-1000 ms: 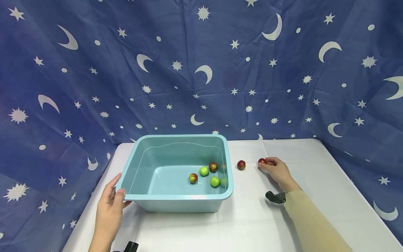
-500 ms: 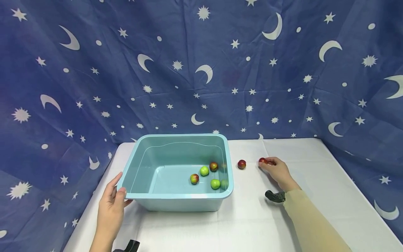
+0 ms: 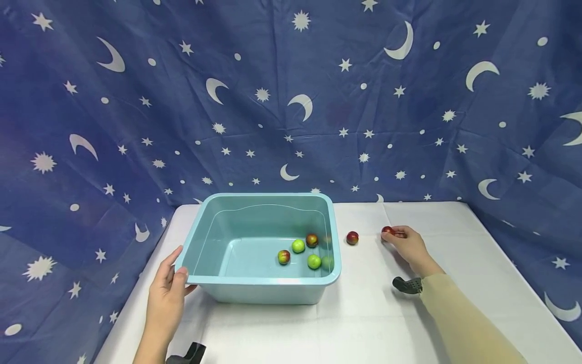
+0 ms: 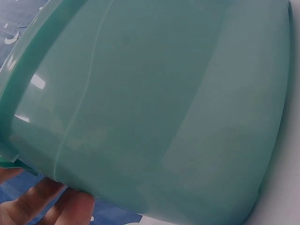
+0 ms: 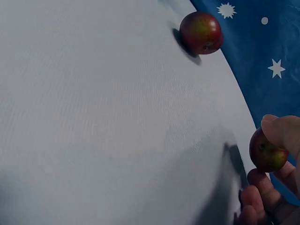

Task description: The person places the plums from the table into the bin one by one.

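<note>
At its near left corner, my left hand (image 3: pixel 166 298) grips the rim of a light blue plastic tub (image 3: pixel 263 281). The left wrist view shows fingers (image 4: pixel 70 206) against the outside of the tub wall. Over on the right, my right hand (image 3: pixel 411 248) pinches a small red apple (image 5: pixel 267 151) between thumb and fingertips, just above the white cloth. A second red apple (image 3: pixel 352 238) lies on the table between the tub and that hand. Inside the tub sit a red-green apple (image 3: pixel 284 257), a darker red one (image 3: pixel 311 240) and two green round fruits (image 3: pixel 298 246).
A white cloth (image 3: pixel 364 323) covers the table. Behind it and at the sides hangs a dark blue curtain (image 3: pixel 254 116) with moons and stars. Black straps (image 3: pixel 407 285) are on my wrists. The tub's high walls stand between my hands.
The head view has shifted slightly. My right hand, still pinching the apple, has moved a little to the right, away from the apple on the table. My left hand stays on the tub rim.
</note>
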{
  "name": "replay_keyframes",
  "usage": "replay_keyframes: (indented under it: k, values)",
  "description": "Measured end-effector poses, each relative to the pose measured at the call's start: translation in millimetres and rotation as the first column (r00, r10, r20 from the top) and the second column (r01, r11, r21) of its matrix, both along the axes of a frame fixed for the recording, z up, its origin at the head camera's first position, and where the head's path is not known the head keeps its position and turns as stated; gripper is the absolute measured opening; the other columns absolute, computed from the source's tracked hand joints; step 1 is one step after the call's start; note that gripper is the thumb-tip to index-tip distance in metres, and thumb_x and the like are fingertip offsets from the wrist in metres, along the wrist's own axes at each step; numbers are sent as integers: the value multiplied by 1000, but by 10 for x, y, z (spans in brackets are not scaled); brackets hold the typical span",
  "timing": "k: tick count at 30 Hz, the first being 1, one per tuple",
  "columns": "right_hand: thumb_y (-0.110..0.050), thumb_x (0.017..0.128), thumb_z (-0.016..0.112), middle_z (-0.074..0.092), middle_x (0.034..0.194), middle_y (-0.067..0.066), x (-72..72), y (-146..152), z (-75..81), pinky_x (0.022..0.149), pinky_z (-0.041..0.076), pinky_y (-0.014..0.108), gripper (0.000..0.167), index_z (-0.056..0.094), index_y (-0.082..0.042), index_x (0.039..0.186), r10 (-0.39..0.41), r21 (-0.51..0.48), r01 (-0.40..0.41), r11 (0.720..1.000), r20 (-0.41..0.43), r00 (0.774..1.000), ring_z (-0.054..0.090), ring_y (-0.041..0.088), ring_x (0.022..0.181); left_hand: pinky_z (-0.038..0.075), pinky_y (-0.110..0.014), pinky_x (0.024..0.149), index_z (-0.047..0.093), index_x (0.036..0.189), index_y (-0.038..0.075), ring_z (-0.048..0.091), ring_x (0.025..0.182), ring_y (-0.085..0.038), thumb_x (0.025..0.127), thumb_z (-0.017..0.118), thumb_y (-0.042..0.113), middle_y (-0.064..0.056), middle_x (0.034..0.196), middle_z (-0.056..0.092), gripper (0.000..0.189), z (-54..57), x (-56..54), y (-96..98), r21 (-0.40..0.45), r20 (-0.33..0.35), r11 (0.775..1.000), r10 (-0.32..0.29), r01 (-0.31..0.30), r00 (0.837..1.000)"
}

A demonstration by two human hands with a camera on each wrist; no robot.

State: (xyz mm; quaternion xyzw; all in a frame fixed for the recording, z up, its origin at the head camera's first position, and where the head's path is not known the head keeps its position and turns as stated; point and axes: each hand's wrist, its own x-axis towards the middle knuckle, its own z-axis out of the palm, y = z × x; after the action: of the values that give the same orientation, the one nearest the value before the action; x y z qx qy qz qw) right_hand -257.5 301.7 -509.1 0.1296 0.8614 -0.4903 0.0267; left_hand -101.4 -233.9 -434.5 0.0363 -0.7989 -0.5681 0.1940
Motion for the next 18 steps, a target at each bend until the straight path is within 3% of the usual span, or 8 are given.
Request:
replay_keyframes:
  k: [6, 11, 18]
  values:
    - [-41, 89, 69, 54, 113, 17, 18, 53, 127, 69, 49, 26, 63, 48, 0, 131, 21, -2, -21, 1000, -29, 999, 52, 24, 94, 54, -19, 73, 42, 147, 21, 56, 105, -5, 103, 46, 19, -13, 138, 48, 45, 5, -10, 11, -5, 1, 1000, -6, 6, 1000]
    - [-40, 89, 69, 57, 112, 19, 53, 55, 247, 61, 53, 32, 62, 49, 1, 130, 81, 6, -80, 997, -106, 991, 57, 27, 90, 54, -19, 72, 42, 148, 21, 56, 104, -4, 103, 46, 19, -14, 138, 48, 45, 1, -9, 11, -5, 3, 1000, -5, 5, 1000]
    - [-44, 90, 66, 60, 116, 17, 67, -33, 522, 75, 51, 31, 59, 51, -3, 130, 162, 107, -144, 984, -185, 969, 57, 29, 102, 55, -19, 72, 42, 147, 20, 57, 103, -3, 103, 45, 18, -14, 138, 48, 44, 1, -11, 12, -6, 3, 1000, 2, -2, 1000]
